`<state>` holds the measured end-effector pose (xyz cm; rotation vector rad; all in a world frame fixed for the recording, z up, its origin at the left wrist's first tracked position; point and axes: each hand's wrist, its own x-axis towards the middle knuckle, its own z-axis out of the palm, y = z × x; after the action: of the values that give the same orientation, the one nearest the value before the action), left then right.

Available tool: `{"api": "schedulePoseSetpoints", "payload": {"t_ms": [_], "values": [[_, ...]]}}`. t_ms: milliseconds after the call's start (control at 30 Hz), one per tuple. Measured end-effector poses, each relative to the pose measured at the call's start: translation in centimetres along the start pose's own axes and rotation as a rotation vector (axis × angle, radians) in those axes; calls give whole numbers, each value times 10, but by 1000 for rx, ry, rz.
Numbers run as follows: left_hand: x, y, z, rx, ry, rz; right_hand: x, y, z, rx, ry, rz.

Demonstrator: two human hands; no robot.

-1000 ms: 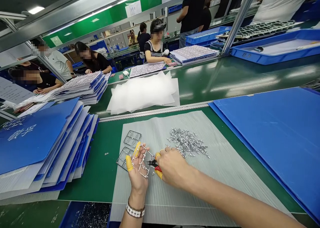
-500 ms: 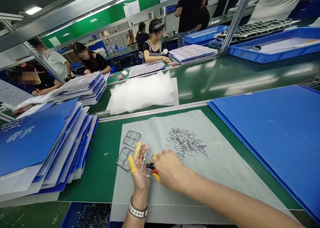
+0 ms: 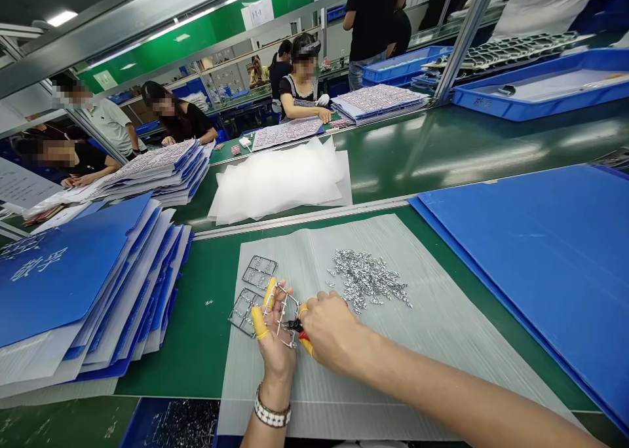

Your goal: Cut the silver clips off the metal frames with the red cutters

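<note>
My left hand [image 3: 272, 343], with yellow finger cots on thumb and forefinger, pinches a small silver metal frame of parts [image 3: 284, 314] just above a grey corrugated sheet [image 3: 442, 330]. My right hand [image 3: 330, 330] is closed round red-handled cutters [image 3: 301, 330], whose dark jaws touch the frame's right side. Two more silver frames [image 3: 250, 287] lie flat on the sheet just left of my hands. A pile of several small loose silver pieces [image 3: 368, 281] lies on the sheet to the upper right of my right hand.
A tall stack of blue and white boards [image 3: 83, 284] fills the left. A large blue board [image 3: 540, 258] lies at the right. White foam sheets [image 3: 280, 179] lie beyond a metal rail. A blue bin of parts [image 3: 167, 425] sits at the near edge. Several people work across the green bench.
Both hands have shifted slightly toward me with the frame and cutters; the grip on each is the same. The piles and boards have not moved.
</note>
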<state>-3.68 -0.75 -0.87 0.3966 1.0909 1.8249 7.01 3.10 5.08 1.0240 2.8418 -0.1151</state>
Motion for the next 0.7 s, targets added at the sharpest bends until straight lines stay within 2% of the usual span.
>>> {"api": "schedulePoseSetpoints", "payload": {"t_ms": [333,533,700], "values": [[0,-3,-1,-17,-3,37,0,-4,8,-21,28,21],[0,-3,-2,-3,-17,60,0,-3,10,-20,18,-27],[3,2,-3,1,-24,121,-2,-1,10,64,25,-72]]}}
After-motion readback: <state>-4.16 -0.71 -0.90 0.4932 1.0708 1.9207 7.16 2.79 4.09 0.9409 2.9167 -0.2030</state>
